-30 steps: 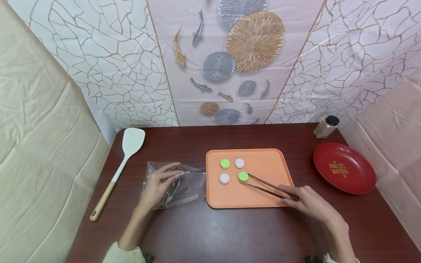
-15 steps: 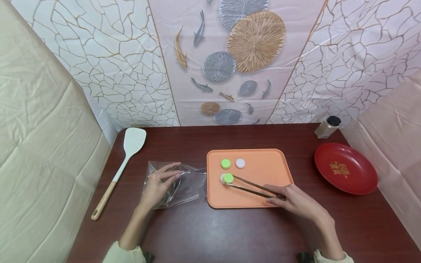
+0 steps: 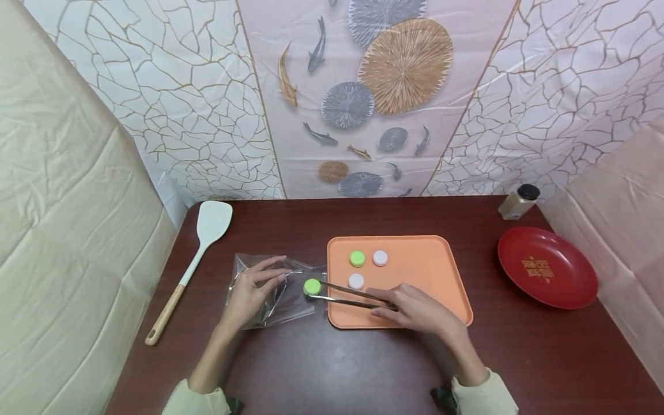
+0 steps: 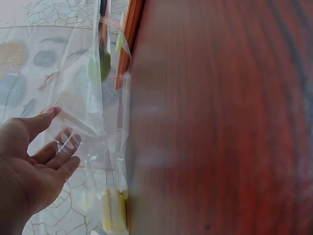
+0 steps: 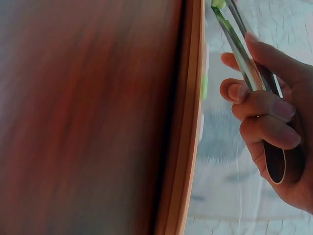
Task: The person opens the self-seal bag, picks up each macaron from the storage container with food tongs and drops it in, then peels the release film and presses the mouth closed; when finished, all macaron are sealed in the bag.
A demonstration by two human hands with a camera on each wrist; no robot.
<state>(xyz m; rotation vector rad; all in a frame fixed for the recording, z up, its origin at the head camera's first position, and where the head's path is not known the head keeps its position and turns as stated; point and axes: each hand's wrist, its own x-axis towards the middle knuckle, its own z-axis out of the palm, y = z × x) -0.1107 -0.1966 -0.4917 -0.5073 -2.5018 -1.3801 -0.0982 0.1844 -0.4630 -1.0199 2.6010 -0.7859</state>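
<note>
My left hand (image 3: 250, 294) pinches the upper layer of a clear plastic bag (image 3: 294, 302) lying on the table, its thumb and fingers at the film in the left wrist view. My right hand (image 3: 415, 308) grips metal tongs (image 3: 353, 301), whose tips hold a green macaron (image 3: 312, 287) over the bag's right part, left of the orange tray (image 3: 415, 282). Through the film, the left wrist view shows that green macaron (image 4: 99, 66) and a yellow shape (image 4: 115, 210) lower down. Another green macaron (image 3: 357, 259) and two whitish ones, one at the back (image 3: 380, 257), one in front (image 3: 356, 281), sit on the tray.
A white spatula (image 3: 210, 227) with a wooden handle lies at the left. At the right stand a red plate (image 3: 565, 271) with gold characters and a black-lidded jar (image 3: 519, 202). Fabric walls (image 3: 67, 230) enclose the table's sides and back.
My right hand has moved left with the tongs, carrying the green macaron from the tray, past the front whitish one, to above the bag. The left hand has stayed in place.
</note>
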